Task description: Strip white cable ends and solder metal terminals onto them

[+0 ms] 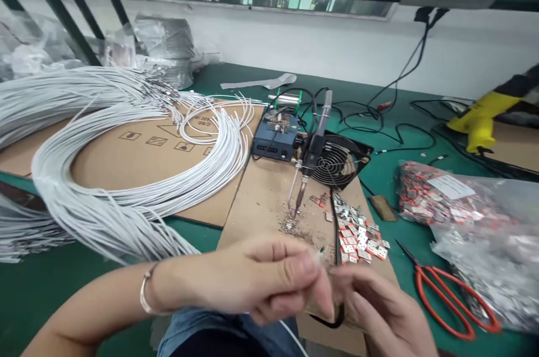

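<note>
My left hand (269, 278) is closed in front of me, thumb pressed on the bent fingers, pinching the end of a white cable. A small greenish tip shows just past the thumb. Below the hand the white cable (295, 337) runs down over my lap. My right hand (385, 309) is close beside it, fingertips drawn together near the left fingertips. It is blurred, and what it pinches, if anything, is hidden. Just beyond the hands a soldering iron (301, 197) points down in its holder, above solder scraps (289, 225) on the cardboard (248, 222).
Large white cable coils (138, 194) lie to the left. A blue soldering station (273, 135), solder spool (288, 100) and black fan (337, 163) stand ahead. Small metal connectors (357, 239), orange-handled scissors (452, 295), plastic bags (492, 250) and a yellow tool (484, 115) are on the right.
</note>
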Tool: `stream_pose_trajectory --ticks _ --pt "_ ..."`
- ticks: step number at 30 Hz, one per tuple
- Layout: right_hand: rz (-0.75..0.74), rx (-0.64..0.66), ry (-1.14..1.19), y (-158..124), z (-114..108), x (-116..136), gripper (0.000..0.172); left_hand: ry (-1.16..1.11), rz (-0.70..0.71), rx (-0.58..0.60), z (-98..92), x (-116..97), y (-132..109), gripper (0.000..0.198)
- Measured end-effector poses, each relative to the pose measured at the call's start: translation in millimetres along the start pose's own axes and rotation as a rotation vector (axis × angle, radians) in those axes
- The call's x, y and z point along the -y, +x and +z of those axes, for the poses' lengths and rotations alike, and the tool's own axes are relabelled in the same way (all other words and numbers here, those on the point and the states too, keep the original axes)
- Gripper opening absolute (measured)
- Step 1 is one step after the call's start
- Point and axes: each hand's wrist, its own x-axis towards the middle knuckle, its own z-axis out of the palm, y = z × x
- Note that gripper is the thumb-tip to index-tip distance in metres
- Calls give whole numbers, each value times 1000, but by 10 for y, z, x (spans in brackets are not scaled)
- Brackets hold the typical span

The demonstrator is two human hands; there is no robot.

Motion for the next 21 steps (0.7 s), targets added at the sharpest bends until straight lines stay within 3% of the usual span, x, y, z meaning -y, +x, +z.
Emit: stream_pose_trajectory --ticks 4,7,11,15,18,21 --pt "130 98 175 59 220 -28 15 45 -154 -144 -29 506 117 32" --pt "163 146 205 99 287 -87 8 40 -186 -183 -113 704 116 26" --pt "198 81 348 111 369 -107 11 157 -131 -274 -163 743 87 22" --pt "241 35 594 163 416 -115 29 338 -18 -338 -155 735 60 18" --pt "188 -102 621 222 357 -126 35 218 22 -324 -140 754 47 22" --pt "146 -177 575 227 308 -127 22 93 10 -357 -135 745 43 30"
